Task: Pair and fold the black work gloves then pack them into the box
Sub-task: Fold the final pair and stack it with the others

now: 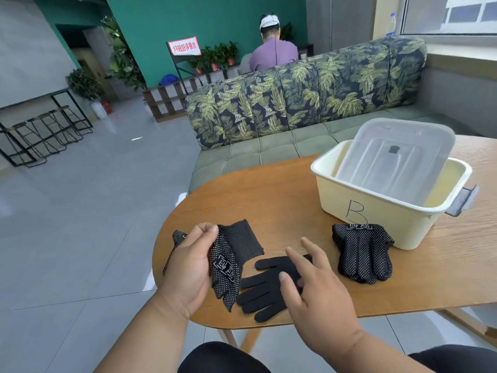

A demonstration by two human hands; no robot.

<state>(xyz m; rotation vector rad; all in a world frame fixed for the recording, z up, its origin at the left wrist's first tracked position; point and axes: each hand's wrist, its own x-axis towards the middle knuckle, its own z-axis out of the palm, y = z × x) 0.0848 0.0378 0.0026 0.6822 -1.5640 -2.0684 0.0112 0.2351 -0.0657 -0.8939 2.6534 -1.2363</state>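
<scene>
Dotted glove (226,267) pinched in left hand (188,267), near-left worktop (282,200) edge. Right hand (314,286) spread, fingers over plain glove (265,289) laid flat. Glove stack (361,254) rested against box (382,211), right; lid (395,160) propped inside.

You have black gloves here: the one in your left hand (185,267) is a black glove (228,259) with white dots and a white printed mark, the flat glove (266,286) is plain black, and the stacked gloves (363,254) are black with white dots. The box (376,211) is cream with a dark "B", its lid (398,160) cloudy clear. The table (269,200) is warm brown wood. The sofa (309,95) is navy with green leaves.
</scene>
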